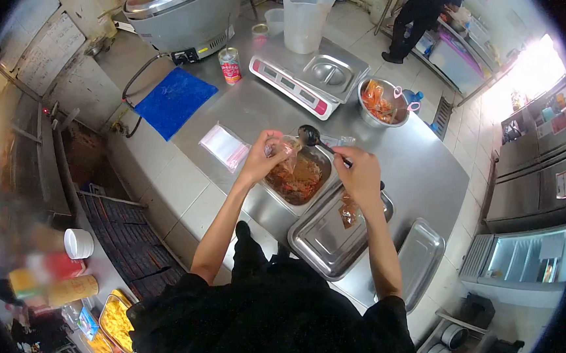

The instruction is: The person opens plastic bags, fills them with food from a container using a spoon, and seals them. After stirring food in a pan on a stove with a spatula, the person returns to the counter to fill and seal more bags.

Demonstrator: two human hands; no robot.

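My left hand (266, 159) pinches a small clear plastic bag (289, 156) above the left side of a deep steel pan (300, 178). Reddish-brown food in liquid fills part of that pan. In my right hand (358, 175) is the handle of a black ladle (309, 136); its bowl hangs over the far edge of the pan, close to the bag. What the ladle's bowl holds is hard to make out. Beside the pan, under my right forearm, lies a shallow steel tray (321, 241) with a small filled bag (348, 214) on it.
Flat plastic bags (225, 146) lie to the left, near a blue cloth (176, 103). Farther back are a scale (292, 88), a can (230, 66), a plastic jug (305, 17) and a steel bowl (383, 103) of filled bags. A person (415, 22) stands in the background.
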